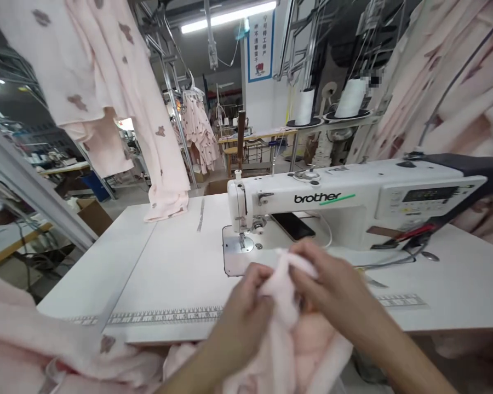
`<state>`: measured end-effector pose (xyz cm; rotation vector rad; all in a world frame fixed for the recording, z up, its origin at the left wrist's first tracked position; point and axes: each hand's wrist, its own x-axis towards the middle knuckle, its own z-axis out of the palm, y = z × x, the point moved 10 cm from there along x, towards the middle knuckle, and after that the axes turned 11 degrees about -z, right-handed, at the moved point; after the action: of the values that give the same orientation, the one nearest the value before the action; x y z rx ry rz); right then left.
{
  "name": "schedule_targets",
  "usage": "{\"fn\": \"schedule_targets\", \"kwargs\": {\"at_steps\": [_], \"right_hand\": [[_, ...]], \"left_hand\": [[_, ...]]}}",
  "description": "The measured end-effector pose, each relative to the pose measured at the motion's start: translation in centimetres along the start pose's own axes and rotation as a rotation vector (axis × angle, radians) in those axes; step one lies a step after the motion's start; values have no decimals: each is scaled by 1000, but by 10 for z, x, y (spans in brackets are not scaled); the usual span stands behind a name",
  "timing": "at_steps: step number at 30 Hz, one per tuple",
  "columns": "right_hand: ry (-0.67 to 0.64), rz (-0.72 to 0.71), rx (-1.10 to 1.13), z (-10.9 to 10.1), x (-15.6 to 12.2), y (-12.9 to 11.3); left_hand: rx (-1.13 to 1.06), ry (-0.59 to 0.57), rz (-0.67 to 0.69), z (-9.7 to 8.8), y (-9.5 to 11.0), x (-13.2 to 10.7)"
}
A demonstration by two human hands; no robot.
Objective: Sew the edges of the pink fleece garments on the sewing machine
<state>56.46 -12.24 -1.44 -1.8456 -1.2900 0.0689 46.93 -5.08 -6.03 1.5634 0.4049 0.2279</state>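
One broad white sewing table [181, 268] spans the middle of a workshop, with a white Brother sewing machine [353, 186] set on it. Pale pink cloth with brown shapes [94, 71] hangs at the left, its lowest end resting on the tabletop. Smaller than these, a bundle of pink fabric [285, 295] is held up in front of the machine, apart from the needle, the rest trailing below the table's near edge. The left hand [246, 306] and right hand [332, 276] are close together, fingers and thumbs pinched on the fabric's top; motion blur hides the exact fingertips. Behind them a dark phone [294, 225] lies under the machine's arm; a pointed metal blade [373, 280] lies beside the right forearm. The cloth could snag or be nicked if it swept across that blade, and its layers could slip out of line if either pinch loosened; its loose weight might also drag it down. As for containers, a cardboard box [93, 218] stands beyond the table's left side, near a blue bin [96, 187]; what either holds cannot be made out.
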Motion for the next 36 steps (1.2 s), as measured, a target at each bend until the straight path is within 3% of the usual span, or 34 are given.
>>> {"fn": "schedule_targets", "kwargs": {"at_steps": [3, 5, 7, 10, 14, 18, 20, 24, 29, 31, 33, 36], "right_hand": [[-359, 111, 422, 74, -23, 24], [-376, 128, 576, 98, -33, 23], [-242, 114, 569, 99, -33, 19], [-104, 102, 503, 91, -34, 11], [-90, 53, 409, 81, -39, 4], [-102, 19, 318, 74, -43, 8], [-136, -7, 320, 72, -42, 9], [-68, -87, 415, 52, -27, 3], [-300, 48, 505, 72, -21, 2], [-321, 75, 454, 74, -20, 5], [-365, 80, 470, 77, -18, 7], [-510, 194, 692, 98, -17, 18]], "left_hand": [[117, -80, -258, -39, -38, -3], [422, 30, -235, -61, -37, -11], [674, 188, -96, -65, -21, -20], [787, 302, 74, -45, -8, -28], [856, 389, 315, -23, 1, -33], [1023, 515, 506, -18, 14, -37], [1013, 483, 461, -20, 12, -32], [707, 290, 197, -26, -5, -18], [571, 343, 43, -37, -20, -13], [590, 331, 77, -36, -22, -13], [645, 296, 206, -29, -17, -16], [684, 242, 413, -20, -10, -24]]}}
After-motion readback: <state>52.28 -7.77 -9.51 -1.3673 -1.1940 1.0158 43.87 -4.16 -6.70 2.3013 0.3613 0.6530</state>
